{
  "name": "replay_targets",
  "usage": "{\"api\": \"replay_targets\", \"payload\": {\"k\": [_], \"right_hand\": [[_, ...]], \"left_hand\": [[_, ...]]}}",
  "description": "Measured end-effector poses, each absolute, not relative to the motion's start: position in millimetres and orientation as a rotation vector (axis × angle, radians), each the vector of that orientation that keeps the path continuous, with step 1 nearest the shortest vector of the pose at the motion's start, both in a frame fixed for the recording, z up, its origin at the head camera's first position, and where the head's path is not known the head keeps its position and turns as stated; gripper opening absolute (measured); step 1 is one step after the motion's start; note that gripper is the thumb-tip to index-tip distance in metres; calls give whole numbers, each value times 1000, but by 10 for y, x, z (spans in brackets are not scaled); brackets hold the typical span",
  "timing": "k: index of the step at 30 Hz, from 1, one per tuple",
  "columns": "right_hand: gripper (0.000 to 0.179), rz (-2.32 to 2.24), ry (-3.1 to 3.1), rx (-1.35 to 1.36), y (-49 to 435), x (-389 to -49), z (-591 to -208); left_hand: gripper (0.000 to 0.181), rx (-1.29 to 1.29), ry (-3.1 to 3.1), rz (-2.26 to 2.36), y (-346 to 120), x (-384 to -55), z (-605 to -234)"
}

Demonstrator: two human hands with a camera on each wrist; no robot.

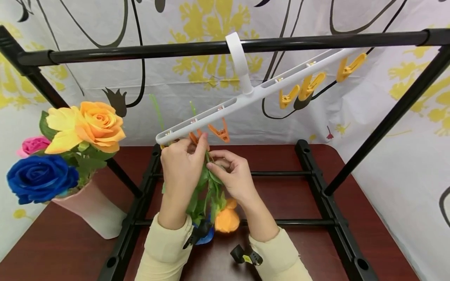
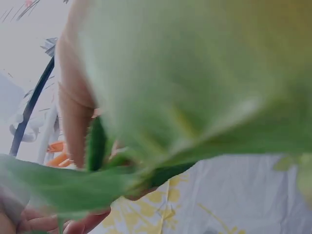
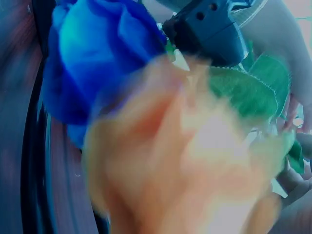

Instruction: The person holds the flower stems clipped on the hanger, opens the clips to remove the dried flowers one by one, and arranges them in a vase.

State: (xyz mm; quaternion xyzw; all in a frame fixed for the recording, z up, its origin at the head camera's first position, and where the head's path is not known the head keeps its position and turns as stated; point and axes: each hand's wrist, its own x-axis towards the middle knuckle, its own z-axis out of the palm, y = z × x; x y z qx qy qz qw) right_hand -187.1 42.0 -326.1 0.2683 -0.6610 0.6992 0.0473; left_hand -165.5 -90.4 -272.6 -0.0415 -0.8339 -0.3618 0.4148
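Stems [image 1: 207, 183] of 2 hanging flowers pinched between both hands [image 1: 207, 164] under hanger [image 1: 260, 91].

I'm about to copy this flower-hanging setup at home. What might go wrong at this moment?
The clip hanger already tilts down on the rail; more weight at that low end may slide it. The left hand works an orange clip while the right hand pinches the stems; a weak bite could drop the hanging orange flower.
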Motion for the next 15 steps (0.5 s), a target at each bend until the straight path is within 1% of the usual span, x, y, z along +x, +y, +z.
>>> {"api": "replay_targets", "payload": {"k": [6, 15], "right_hand": [[24, 2058, -2122, 785, 477, -1930, -3296], [25, 2044, -2259, 704, 765, -2023, -3224]], "left_hand": [[39, -104, -2070, -926, -992, -1632, -2732], [29, -164, -2009, -926, -1068, -1725, -2709]]}}
